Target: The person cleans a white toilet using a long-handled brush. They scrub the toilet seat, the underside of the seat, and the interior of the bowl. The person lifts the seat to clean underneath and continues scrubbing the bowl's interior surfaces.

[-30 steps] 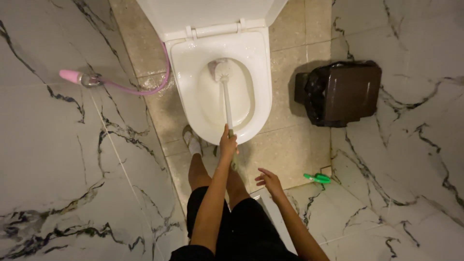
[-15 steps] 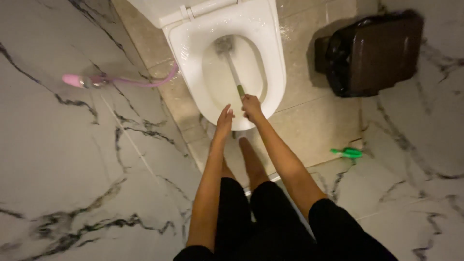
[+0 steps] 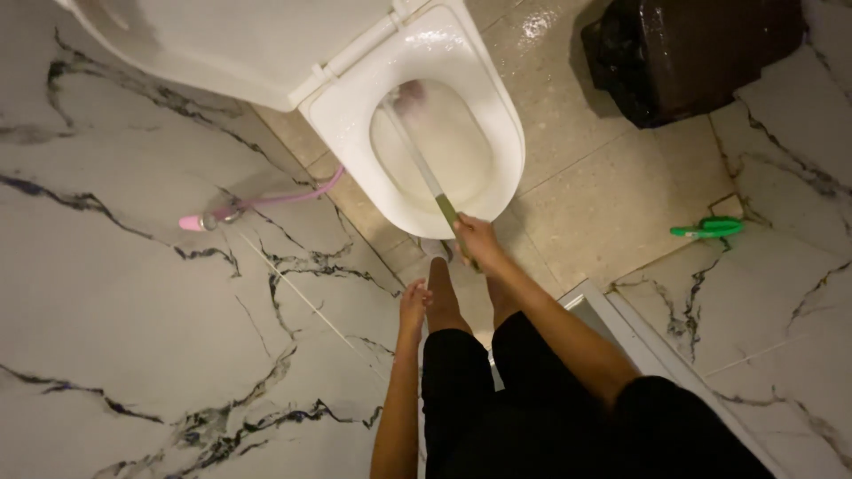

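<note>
Change from half a second before: both hands were together on the brush handle at the bowl's front rim; now only the right hand grips it. The left hand has dropped back toward the leg. The view has swung, so the bowl now lies up and left of the right hand.

Right hand [image 3: 477,241]: fingers closed around the lower end of the long toilet brush with olive-green handle [image 3: 432,184], just past the front rim of the bowl.

Toilet brush: shaft runs up and left from the right hand into the bowl; the head at the far end is blurred.

Left hand [image 3: 413,304]: holding nothing, fingers loosely curled, against the bare lower leg, below and left of the right hand.

White ceramic toilet bowl with raised lid [image 3: 497,133]: directly ahead of the right hand.

Pink hose with pale pink spray nozzle [image 3: 266,200]: on the wall, well left of the left hand.

Dark brown waste bin with black liner [image 3: 701,49]: far up and right of the right hand.

Small green plastic object [image 3: 707,229]: on the floor, right of the right hand.

Surfaces: beige speckled floor tiles [image 3: 603,186], wet near the bin; white marble-pattern walls with dark veins [image 3: 115,310] on both sides.
</note>
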